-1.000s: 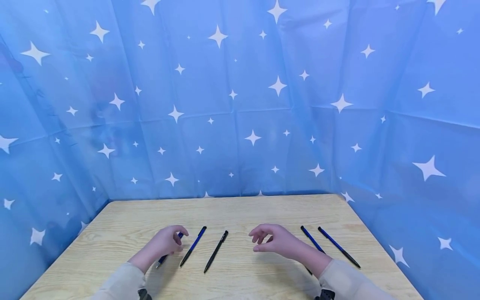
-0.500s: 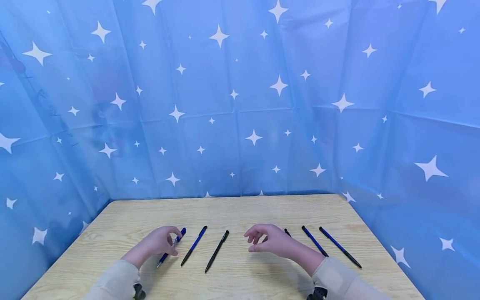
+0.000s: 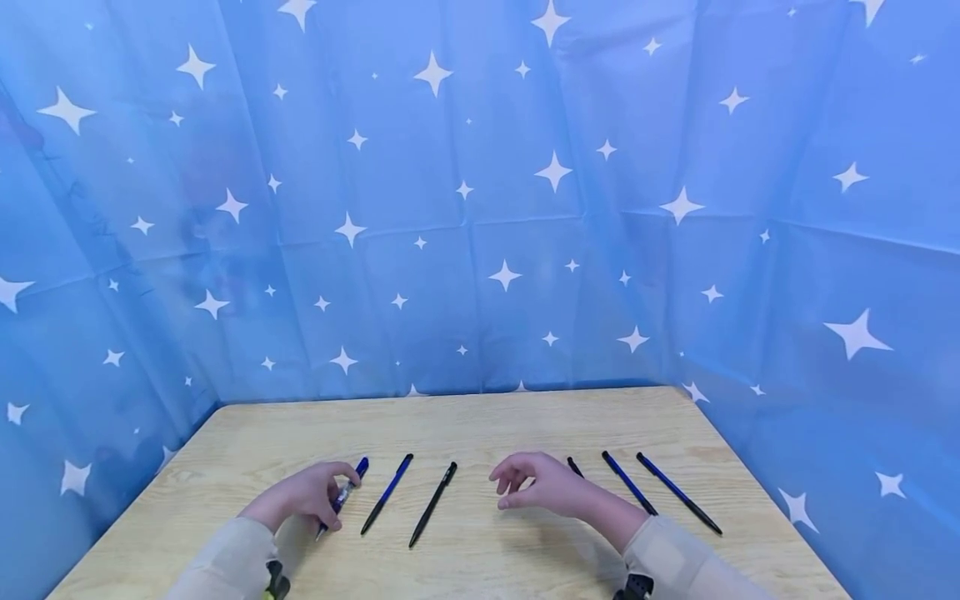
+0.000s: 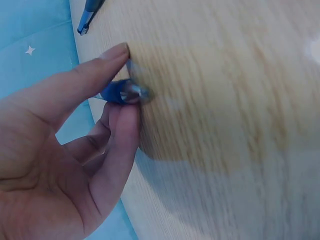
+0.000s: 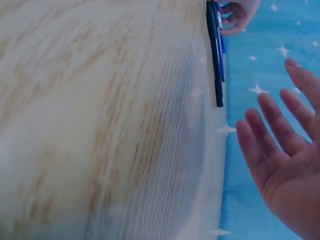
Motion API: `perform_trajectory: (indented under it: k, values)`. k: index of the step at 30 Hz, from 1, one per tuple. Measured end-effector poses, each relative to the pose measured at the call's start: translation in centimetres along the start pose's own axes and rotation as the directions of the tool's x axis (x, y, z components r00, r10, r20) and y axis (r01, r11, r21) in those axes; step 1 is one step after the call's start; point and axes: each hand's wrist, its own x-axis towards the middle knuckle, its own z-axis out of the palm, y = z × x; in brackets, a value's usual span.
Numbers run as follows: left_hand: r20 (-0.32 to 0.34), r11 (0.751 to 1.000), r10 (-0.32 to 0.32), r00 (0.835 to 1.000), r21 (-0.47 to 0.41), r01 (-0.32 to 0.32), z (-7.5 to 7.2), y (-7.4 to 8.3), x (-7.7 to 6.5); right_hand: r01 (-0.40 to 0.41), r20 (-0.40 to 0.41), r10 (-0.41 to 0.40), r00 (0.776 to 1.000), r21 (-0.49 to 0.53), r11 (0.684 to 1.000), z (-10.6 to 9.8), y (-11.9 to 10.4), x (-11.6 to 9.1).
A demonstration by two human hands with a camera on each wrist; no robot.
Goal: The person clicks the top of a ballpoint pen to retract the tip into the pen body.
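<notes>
In the head view my left hand point(image 3: 303, 492) reaches from the left, thumb and fingers curled about a blue pen point(image 3: 342, 497) with a clear middle and metal tip. In the left wrist view that pen point(image 4: 120, 92) lies between thumb and forefinger, its tip facing the camera. My right hand point(image 3: 551, 485) hovers over the table right of centre, fingers loosely bent, nothing in them. Beside the left hand lie a blue-and-black pen point(image 3: 387, 495) and a black pen point(image 3: 432, 505).
Right of the right forearm lie two blue-and-black pens point(image 3: 628, 482) point(image 3: 678, 493). A black pen point(image 3: 575, 467) sits partly hidden behind that forearm. The wooden table point(image 3: 480, 425) meets a blue star-patterned curtain point(image 3: 465, 250) at the back and sides.
My left hand has moved slightly left and down along the blue pen, thumb and fingers now about it. The right hand has shifted a little left, uncovering the tip of the black pen.
</notes>
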Motion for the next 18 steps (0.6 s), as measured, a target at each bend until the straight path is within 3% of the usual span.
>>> perform_trajectory:
  k: [8,18]
  values:
    - [0.024,0.999,-0.045,0.999,-0.019,0.045,0.0,0.7,-0.4,0.013,0.015,-0.013,1.0,0.001,1.0,0.0,-0.4,-0.3]
    - [0.05,0.997,-0.079,0.996,-0.024,0.08,0.0,2.1,-0.4,0.033,-0.03,-0.032,0.999,0.023,0.999,-0.9,-1.0,-0.2]
